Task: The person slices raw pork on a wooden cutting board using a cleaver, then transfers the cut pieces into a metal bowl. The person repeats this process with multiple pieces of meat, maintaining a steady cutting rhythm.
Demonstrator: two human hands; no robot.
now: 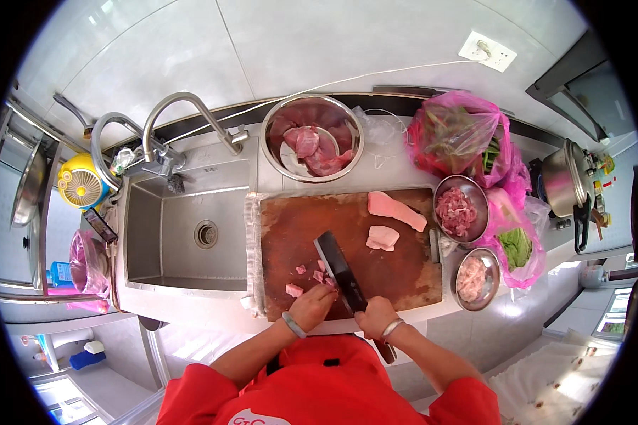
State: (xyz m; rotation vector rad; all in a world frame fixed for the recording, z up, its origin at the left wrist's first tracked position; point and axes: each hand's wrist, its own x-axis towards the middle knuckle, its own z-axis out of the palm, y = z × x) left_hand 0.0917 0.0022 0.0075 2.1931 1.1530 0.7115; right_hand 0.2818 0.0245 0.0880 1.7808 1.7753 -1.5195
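My right hand [378,317] is wrapped round the handle of a dark-bladed cleaver [338,268], whose blade points away over a brown wooden cutting board [290,227]. Just left of the blade, my left hand [313,307] has its fingers bunched on a small piece of pink meat [329,282], partly hidden by them. Several cut meat bits [300,269] lie around those fingertips, with a larger chunk [294,290] beside them. Farther right on the board rest a long pale slab of meat [397,210] and a shorter block [382,238].
Left of the board is a steel sink [184,262] with a faucet [191,106]. A large steel bowl [268,134] of meat stands behind the board. Two small bowls of cut meat [456,211] [473,278], pink bags of greens [454,134] and a pressure cooker [566,180] are at the right.
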